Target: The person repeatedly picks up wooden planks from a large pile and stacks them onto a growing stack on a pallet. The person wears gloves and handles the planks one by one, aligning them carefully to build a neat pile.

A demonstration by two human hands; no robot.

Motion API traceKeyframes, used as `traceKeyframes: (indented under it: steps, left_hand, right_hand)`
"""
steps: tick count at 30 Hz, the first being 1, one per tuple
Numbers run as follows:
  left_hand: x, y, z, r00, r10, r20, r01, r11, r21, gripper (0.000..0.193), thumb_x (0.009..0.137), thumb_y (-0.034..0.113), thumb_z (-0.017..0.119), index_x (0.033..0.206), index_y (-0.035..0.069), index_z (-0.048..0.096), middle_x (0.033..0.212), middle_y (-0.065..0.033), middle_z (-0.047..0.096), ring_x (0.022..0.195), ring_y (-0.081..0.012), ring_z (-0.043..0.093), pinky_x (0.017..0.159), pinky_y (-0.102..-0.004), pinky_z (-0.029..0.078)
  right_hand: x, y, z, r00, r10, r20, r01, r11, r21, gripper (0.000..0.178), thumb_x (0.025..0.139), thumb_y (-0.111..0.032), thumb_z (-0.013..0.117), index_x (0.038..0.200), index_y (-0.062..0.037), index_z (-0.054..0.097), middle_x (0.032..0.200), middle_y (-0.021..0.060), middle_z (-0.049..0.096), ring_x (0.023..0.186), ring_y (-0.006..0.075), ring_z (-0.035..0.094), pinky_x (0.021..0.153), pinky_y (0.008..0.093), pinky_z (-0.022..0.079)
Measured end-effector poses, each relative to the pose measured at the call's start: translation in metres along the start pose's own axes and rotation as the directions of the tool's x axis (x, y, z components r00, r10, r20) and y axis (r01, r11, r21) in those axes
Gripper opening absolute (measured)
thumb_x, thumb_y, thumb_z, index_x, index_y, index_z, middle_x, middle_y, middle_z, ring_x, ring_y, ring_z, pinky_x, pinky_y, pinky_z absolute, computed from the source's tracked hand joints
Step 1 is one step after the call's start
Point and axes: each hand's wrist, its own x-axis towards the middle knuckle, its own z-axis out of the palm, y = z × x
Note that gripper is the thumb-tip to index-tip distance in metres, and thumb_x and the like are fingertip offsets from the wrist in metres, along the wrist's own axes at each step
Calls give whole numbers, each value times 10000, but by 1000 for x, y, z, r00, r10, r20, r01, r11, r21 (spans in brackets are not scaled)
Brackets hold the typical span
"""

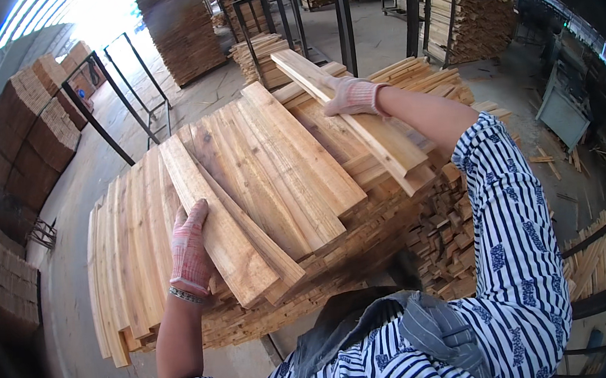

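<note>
My left hand [191, 249], in a pinkish fingertip-worn work glove, grips the left edge of a long wooden board [214, 224]. That board lies askew on top of the layer, with a second board [266, 255] partly under it on its right. Over at the right, my right hand [354, 98], gloved the same way, is closed around another board [379, 137]. A further plank shows beneath that one. Both hands have some fingers hidden by the wood. Between them, several boards [263, 163] lie side by side on a large stack of planks [313, 280].
Black metal frames [99, 111] stand beyond the stack. Tall lumber piles rise at the left [23, 130], the back [179, 32] and the right [481, 19]. A grey-green metal machine [564, 110] stands on the right, with wood scraps on the floor around it.
</note>
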Motion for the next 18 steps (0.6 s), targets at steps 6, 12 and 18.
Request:
traceKeyframes:
  steps: [6, 12, 18]
  left_hand:
    - [-3, 7, 15, 1000, -25, -19, 25, 1000, 2, 504, 980, 212, 588, 1424, 24, 443, 1151, -143, 639, 934, -247, 687, 796, -378, 612]
    - [-7, 14, 22, 1000, 9, -10, -8, 995, 103, 501, 969, 189, 613, 1421, 24, 471, 1190, -126, 649, 987, -225, 680, 837, -363, 603]
    - [-15, 25, 143, 955, 226, 192, -264, 942, 208, 656, 961, 226, 627, 1512, 8, 346, 1293, -141, 597, 1021, -192, 641, 910, -315, 552]
  right_hand:
    - [29, -12, 62, 1000, -11, 25, 10, 1000, 29, 748, 977, -538, 472, 1503, -14, 376, 1491, 321, 417, 1327, 478, 476, 1129, 443, 373]
    - [-3, -30, 45, 965, -132, -228, 135, 991, -4, 648, 984, -473, 513, 1450, -27, 455, 1525, 260, 397, 1356, 401, 471, 1059, 471, 449]
    - [-36, -59, 41, 937, -199, -286, 330, 767, 549, 697, 941, -320, 607, 1460, 68, 349, 1373, 297, 515, 1221, 356, 589, 940, 353, 545]
